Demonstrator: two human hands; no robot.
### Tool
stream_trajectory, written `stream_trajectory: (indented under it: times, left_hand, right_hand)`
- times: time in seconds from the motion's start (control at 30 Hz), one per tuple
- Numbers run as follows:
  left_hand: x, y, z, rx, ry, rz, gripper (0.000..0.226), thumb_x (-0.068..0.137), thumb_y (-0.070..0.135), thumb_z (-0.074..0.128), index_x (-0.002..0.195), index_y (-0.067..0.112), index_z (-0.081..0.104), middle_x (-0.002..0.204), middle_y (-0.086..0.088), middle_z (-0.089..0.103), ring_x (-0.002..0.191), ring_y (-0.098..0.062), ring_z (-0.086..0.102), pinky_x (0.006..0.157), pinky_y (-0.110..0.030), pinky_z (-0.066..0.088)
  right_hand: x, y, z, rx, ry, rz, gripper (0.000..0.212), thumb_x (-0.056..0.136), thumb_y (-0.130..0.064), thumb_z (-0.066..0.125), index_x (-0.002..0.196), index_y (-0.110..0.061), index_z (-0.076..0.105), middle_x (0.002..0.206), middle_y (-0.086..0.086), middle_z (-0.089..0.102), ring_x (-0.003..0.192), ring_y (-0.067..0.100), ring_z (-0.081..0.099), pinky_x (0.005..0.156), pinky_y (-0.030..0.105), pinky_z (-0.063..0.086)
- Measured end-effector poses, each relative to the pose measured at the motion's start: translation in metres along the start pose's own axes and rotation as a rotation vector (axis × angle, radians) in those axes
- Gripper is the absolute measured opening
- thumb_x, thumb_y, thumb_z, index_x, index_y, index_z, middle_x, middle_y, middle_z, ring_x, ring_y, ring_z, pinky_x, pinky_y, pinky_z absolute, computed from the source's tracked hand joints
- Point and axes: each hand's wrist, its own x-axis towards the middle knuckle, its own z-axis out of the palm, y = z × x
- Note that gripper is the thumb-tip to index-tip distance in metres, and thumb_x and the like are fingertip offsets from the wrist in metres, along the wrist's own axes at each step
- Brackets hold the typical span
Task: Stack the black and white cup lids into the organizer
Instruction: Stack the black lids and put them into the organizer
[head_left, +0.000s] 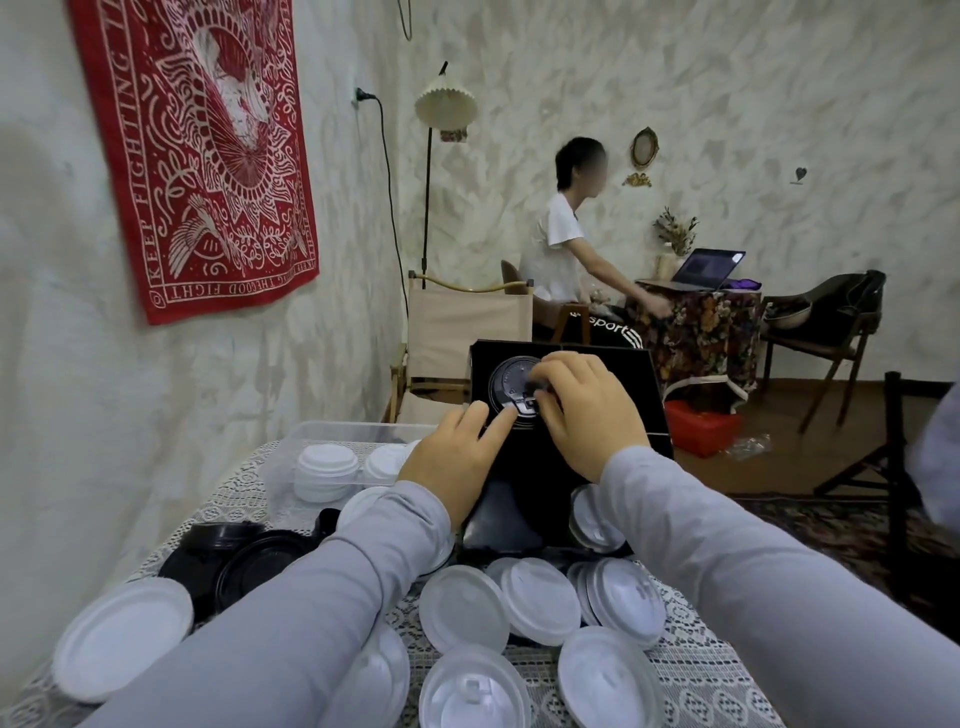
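Note:
A black organizer (631, 395) stands on the lace-covered table, with a black cup lid (508, 379) lying in its top opening. My right hand (587, 410) curls over the lid's right side and its fingertips pinch the lid's small tab. My left hand (460, 457) rests beside it, its index finger pressing the lid's front edge. Several white lids (540, 603) lie loose on the table in front of the organizer. A pile of black lids (244, 561) sits at the left.
A clear plastic tub (332, 441) holding stacked white lids stands behind my left hand. A folding chair (457, 332) is past the table. A person sits at a far table with a laptop (706, 270). A dark chair (893, 467) stands at right.

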Motion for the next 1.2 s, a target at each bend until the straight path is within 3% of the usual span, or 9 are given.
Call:
stream_trajectory:
  times: [0.07,0.13,0.23,0.3,0.4,0.53,0.73,1.2]
  left_hand:
    - [0.003,0.0,0.0,-0.028,-0.025,-0.039,0.051,0.072,0.001,0.026,0.119,0.01,0.043,0.08,-0.012,0.056,0.062,-0.027,0.055,0.045,-0.03,0.05]
    - [0.005,-0.002,0.002,-0.068,-0.057,-0.066,0.05,0.071,-0.001,0.034,0.12,0.01,0.043,0.082,-0.013,0.055,0.063,-0.028,0.054,0.048,-0.033,0.051]
    - [0.011,-0.008,0.005,-0.173,-0.128,-0.114,0.059,0.06,-0.015,0.054,0.112,0.01,0.045,0.083,-0.015,0.054,0.064,-0.031,0.053,0.052,-0.04,0.052]
    - [0.016,-0.012,0.006,-0.24,-0.201,-0.157,0.054,0.058,-0.019,0.059,0.105,0.008,0.052,0.085,-0.015,0.054,0.066,-0.033,0.054,0.054,-0.044,0.052]
    - [0.024,-0.015,0.009,-0.273,-0.271,-0.22,0.045,0.07,-0.016,0.051,0.108,0.006,0.06,0.097,-0.014,0.054,0.081,-0.034,0.054,0.069,-0.047,0.049]
    - [0.034,-0.02,0.02,-0.251,-0.348,-0.259,0.047,0.081,-0.01,0.044,0.122,0.012,0.056,0.114,-0.008,0.052,0.099,-0.029,0.051,0.082,-0.033,0.041]
    - [0.046,-0.025,0.041,-0.216,-0.447,-0.307,0.046,0.086,-0.007,0.043,0.125,0.013,0.054,0.12,-0.007,0.05,0.109,-0.027,0.05,0.089,-0.032,0.039]
    - [0.05,-0.031,0.052,-0.121,-0.576,-0.436,0.038,0.089,-0.001,0.045,0.123,0.013,0.054,0.121,-0.009,0.052,0.11,-0.027,0.052,0.091,-0.034,0.043]
  right_hand:
    - [-0.009,0.002,0.004,-0.045,0.002,-0.099,0.032,0.087,-0.022,0.043,0.104,-0.008,0.067,0.109,0.009,0.065,0.101,0.032,0.06,0.08,0.043,0.052]
    - [-0.017,0.005,0.008,-0.063,-0.078,-0.097,0.042,0.086,-0.028,0.041,0.115,-0.008,0.064,0.121,0.011,0.062,0.113,0.033,0.056,0.089,0.044,0.051]
    - [-0.023,0.009,0.012,-0.073,-0.234,0.001,0.055,0.088,-0.038,0.042,0.139,-0.018,0.044,0.146,0.004,0.042,0.131,0.034,0.041,0.097,0.048,0.044]
    - [-0.021,0.014,0.016,-0.084,-0.342,0.042,0.065,0.091,-0.04,0.048,0.149,-0.026,0.022,0.157,-0.002,0.019,0.139,0.027,0.03,0.105,0.042,0.037]
    - [-0.016,0.014,0.022,-0.103,-0.417,0.064,0.074,0.091,-0.034,0.053,0.151,-0.026,0.01,0.159,-0.004,0.006,0.129,0.024,0.04,0.102,0.036,0.036]
    - [-0.006,0.015,0.034,-0.133,-0.435,0.138,0.07,0.093,-0.022,0.054,0.15,-0.024,0.013,0.158,-0.002,0.01,0.105,0.031,0.054,0.092,0.039,0.043]
    - [0.004,0.029,0.054,-0.165,-0.464,0.203,0.075,0.09,-0.001,0.049,0.15,-0.025,0.012,0.157,0.0,0.013,0.117,0.03,0.047,0.097,0.04,0.041]
    - [0.019,0.03,0.082,-0.111,-0.565,0.235,0.078,0.089,0.005,0.044,0.151,-0.028,0.012,0.158,-0.004,0.014,0.128,0.029,0.039,0.105,0.04,0.037]
